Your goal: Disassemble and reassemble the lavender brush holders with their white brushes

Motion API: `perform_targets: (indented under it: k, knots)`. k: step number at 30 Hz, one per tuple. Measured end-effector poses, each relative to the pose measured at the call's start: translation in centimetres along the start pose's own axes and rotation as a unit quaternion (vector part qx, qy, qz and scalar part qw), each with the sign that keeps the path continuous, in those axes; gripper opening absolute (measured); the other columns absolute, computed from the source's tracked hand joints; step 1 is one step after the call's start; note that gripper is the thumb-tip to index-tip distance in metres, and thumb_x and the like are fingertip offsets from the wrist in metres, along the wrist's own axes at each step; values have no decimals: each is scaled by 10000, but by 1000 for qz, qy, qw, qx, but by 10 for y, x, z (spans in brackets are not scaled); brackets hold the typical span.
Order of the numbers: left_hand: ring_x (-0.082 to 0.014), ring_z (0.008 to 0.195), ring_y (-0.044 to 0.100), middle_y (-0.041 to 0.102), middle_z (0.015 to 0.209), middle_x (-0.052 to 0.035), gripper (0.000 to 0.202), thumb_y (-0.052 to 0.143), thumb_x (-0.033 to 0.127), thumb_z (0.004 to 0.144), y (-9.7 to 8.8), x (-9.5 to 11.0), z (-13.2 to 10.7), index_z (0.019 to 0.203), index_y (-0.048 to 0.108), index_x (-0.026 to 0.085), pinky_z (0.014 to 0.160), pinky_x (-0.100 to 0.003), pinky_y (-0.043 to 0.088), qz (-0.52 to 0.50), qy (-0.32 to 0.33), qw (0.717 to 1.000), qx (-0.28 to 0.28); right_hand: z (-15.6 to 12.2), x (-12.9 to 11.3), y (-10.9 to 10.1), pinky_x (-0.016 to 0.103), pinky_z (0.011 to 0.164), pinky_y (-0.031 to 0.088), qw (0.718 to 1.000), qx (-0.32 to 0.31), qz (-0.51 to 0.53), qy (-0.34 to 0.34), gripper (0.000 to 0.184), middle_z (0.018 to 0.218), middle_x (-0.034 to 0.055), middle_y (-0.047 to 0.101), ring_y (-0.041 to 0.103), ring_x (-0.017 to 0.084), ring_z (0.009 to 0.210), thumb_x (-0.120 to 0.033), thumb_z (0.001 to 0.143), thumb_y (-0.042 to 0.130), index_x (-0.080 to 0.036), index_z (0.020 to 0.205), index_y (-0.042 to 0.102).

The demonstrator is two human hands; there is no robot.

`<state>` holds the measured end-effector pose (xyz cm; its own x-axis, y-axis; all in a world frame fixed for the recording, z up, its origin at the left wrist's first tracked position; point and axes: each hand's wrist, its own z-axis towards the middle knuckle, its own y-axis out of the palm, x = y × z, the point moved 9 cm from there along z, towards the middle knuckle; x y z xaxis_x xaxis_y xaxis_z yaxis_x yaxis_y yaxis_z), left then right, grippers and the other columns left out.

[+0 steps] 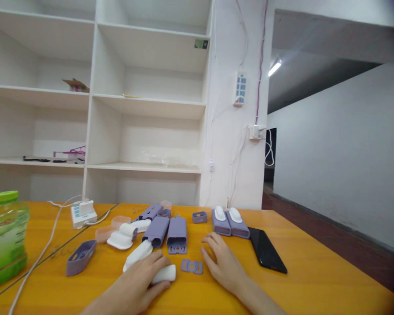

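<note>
My left hand is closed over a white rounded plastic piece, thumb on the near side and fingers on the far side. Just beyond its knuckles lies another white long piece. My right hand rests with fingers apart and holds nothing. Between the hands a flat purple bracket lies on the table. Two purple hollow housings lie behind it, open ends toward me. Beyond my right fingertips stand two purple housings with white tops.
A purple oval frame, white caps and clear pinkish pieces lie to the left. A small purple ring sits behind. A black phone is at right; a green-capped jar and power strip stand at left.
</note>
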<state>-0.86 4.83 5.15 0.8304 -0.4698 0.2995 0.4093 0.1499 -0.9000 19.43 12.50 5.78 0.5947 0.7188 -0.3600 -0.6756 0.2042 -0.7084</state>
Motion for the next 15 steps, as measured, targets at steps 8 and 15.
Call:
perform_targets:
  k: [8,15]
  knots:
    - [-247,1000,625,655,1067,-47,170,524,377,997,10,8,9,1017,645,260,901,-371,488,14,-2,997,76,29,-29,30,292,1135,378,999,-16,-39,-19,646,1369,75,575,513,163,1299,77,790,360,-217,1330,561]
    - [-280,1153,639,640,1304,-119,373,490,378,1008,18,-18,8,1356,557,261,997,-401,493,39,-45,994,91,58,-46,79,449,1160,352,964,-199,-86,-155,1021,1651,34,305,297,307,1479,-50,670,643,-341,1579,281]
